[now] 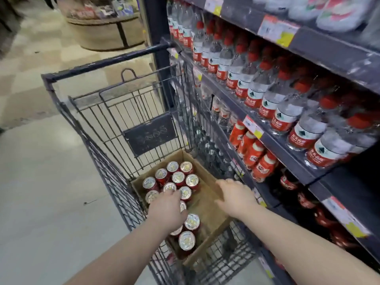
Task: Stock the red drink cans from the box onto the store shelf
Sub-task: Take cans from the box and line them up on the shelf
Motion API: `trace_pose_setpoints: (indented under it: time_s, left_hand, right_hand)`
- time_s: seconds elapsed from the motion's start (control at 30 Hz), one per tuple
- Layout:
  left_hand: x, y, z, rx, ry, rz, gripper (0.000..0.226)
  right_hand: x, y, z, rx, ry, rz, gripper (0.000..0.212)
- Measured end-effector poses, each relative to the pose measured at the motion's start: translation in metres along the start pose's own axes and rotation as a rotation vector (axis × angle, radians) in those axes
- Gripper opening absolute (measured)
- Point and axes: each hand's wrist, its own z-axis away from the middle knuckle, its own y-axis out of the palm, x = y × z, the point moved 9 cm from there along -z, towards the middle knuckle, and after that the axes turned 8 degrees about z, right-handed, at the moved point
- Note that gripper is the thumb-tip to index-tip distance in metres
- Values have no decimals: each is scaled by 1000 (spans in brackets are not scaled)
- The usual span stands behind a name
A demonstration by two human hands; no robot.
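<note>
Even, fairly bright overhead store light. Glare glints off the silver tops of the red drink cans [178, 177]. Motion blur smears the clear red-capped plastic water bottles [287, 103] toward three o'clock, and the edges bow.

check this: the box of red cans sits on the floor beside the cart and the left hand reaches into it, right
Not quite. In the head view the box sits inside the cart, not on the floor beside it. The left hand does reach into it.

A shop; price-tagged shelf [308, 171] of bottled water [253, 93]; wire trolley [115, 120].
</note>
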Motion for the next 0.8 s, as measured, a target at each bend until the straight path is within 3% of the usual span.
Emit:
trace_pose_setpoints:
  time_s: [0.33,0.63,0.8]
  left_hand:
    - [57,71,-158,176,25,-48,60]
    - [62,138,-213,144,106,-153,79]
    - [70,148,-219,106,112,-233,85]
  right_hand:
    - [16,98,-159,124,83,-197,61]
    - [28,182,-240,187,83,-299,99]
    - [23,181,-246,135,64,-371,86]
